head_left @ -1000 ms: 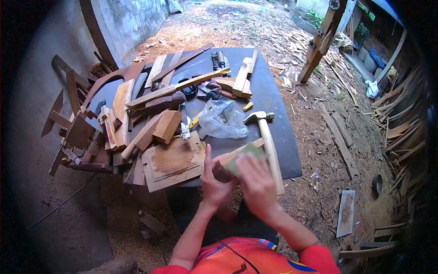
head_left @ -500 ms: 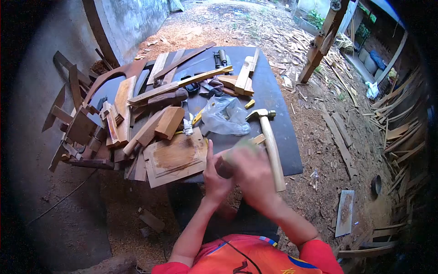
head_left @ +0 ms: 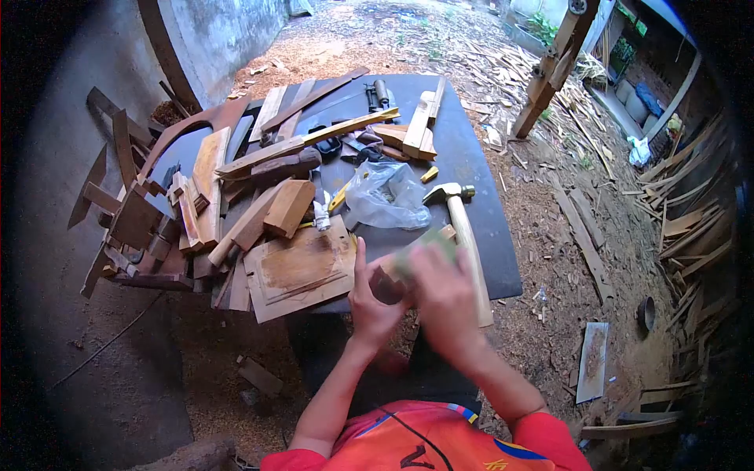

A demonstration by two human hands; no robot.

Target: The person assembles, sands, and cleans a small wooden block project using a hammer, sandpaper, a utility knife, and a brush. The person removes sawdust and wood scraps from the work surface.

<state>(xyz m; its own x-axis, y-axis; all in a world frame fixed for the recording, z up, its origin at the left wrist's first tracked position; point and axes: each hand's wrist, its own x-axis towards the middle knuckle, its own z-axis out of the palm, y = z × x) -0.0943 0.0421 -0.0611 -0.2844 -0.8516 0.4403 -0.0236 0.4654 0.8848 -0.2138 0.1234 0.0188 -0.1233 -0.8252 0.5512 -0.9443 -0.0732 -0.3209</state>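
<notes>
My left hand (head_left: 374, 304) is closed around a short brown wooden piece (head_left: 386, 287), whose dark end shows near the palm. Over the far part of that wood, my right hand (head_left: 446, 292) presses a greenish sheet (head_left: 428, 250) that looks like sandpaper; motion blurs it. A pale wooden tip (head_left: 448, 231) pokes out past the sheet. Just right of my right hand lies a claw hammer (head_left: 465, 243) with a light wooden handle. A clear plastic bag (head_left: 386, 196) sits beyond both hands. To the left, a flat wooden panel (head_left: 302, 271) lies at the table's near edge.
The dark table (head_left: 483, 196) carries a heap of wood offcuts (head_left: 289, 206), a long wooden strip (head_left: 314, 141) and a wooden block (head_left: 419, 125). A wooden post (head_left: 554, 71) rises at the right. Scrap wood (head_left: 695, 228) is piled along the right side.
My right hand and the greenish sheet have shifted slightly along the wooden piece, and less blur now shows the sheet better. My left hand keeps its hold. The view has tilted a little.
</notes>
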